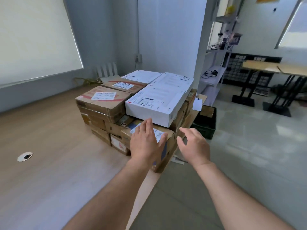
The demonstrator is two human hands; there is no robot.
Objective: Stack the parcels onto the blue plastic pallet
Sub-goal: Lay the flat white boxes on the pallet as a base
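A pile of parcels sits on a wooden table (pixel 49 146) near its right edge. A long white box (pixel 159 98) lies on top at the right, and a second white box (pixel 142 76) lies behind it. Brown cartons with labels (pixel 103 100) fill the left side. My left hand (pixel 146 143) lies flat, fingers straight, over a small brown labelled carton (pixel 167 146) at the front corner, just below the white box. My right hand (pixel 194 145) hovers open to the right of that carton, not touching it. No blue pallet is in view.
A dark green crate (pixel 207 123) stands on the floor right of the table. A white shelf unit (pixel 214 77) with cables is behind it. Black-legged tables (pixel 274 70) stand at the far right. A cable port (pixel 25 156) is in the tabletop.
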